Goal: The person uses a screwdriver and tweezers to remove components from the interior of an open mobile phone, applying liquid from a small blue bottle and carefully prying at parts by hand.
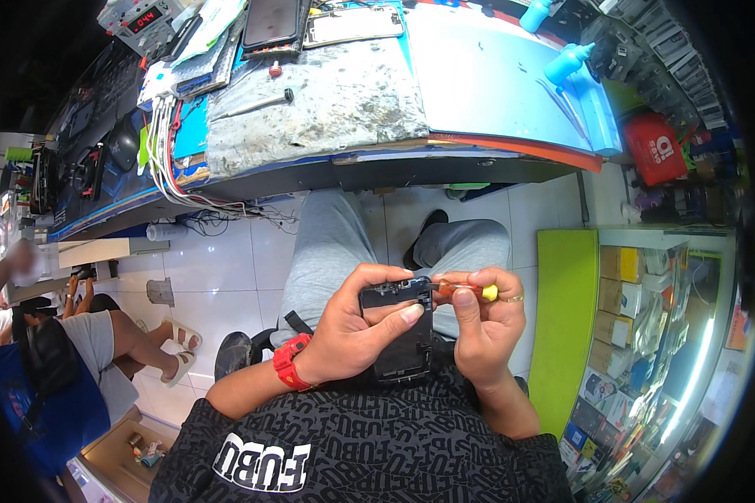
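Above my lap, my left hand (pixel 344 335) grips a black phone housing (pixel 401 356) by its upper part, the thumb lying across its face. The upper part has an opening through which some fingers show. My right hand (pixel 485 335) pinches a small screwdriver (pixel 468 292) with a red handle and a yellow end, between thumb and fingers. It lies nearly level, its tip pointing left at the housing's upper right edge. Whether the tip sits in a screw is too small to tell.
Ahead stands a workbench with a stained grey mat (pixel 335 109), a dark phone (pixel 270 23), white cables (pixel 166 151) and a light blue squeeze bottle (pixel 569 63). A green panel (pixel 562 327) and a glass display case (pixel 637 335) flank me at right. Another person (pixel 67 360) sits at left.
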Demonstrator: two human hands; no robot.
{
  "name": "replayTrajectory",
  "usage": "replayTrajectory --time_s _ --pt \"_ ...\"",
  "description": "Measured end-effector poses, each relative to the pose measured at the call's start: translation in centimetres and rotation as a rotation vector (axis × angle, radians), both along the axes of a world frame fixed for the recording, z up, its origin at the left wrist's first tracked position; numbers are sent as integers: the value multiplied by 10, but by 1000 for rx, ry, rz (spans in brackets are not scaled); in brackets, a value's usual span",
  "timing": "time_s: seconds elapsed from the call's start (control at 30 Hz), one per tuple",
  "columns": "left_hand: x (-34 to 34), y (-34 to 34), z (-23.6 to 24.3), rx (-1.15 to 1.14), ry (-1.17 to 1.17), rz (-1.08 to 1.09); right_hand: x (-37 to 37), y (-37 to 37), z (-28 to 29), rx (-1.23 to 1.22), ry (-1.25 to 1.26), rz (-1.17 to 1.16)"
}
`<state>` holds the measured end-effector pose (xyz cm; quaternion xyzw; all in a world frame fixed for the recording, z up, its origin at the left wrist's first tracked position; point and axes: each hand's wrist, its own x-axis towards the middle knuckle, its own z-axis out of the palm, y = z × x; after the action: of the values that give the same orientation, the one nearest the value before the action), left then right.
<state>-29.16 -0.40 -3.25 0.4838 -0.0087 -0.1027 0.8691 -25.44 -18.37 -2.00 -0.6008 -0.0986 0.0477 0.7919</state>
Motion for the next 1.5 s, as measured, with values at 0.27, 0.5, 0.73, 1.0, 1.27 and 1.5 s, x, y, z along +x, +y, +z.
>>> replayTrajectory --time_s 0.27,0.5,0.73,1.0,1.27,1.5 --pt "1 0 4 -34 -7 -30 0 -2 0 24 14 7" --pt "2 -1 3 -36 -11 -23 2 -4 1 39 40 18" --pt "1 -1 2 -39 -1 -13 0 -2 0 38 27 8" --pt "-1 -3 1 -53 12 -4 -2 -2 1 59 51 -22" --pt "-3 -2 0 -2 7 -3 1 -3 6 16 30 8" --pt "-1 3 5 39 24 -64 3 -7 8 -14 29 48"
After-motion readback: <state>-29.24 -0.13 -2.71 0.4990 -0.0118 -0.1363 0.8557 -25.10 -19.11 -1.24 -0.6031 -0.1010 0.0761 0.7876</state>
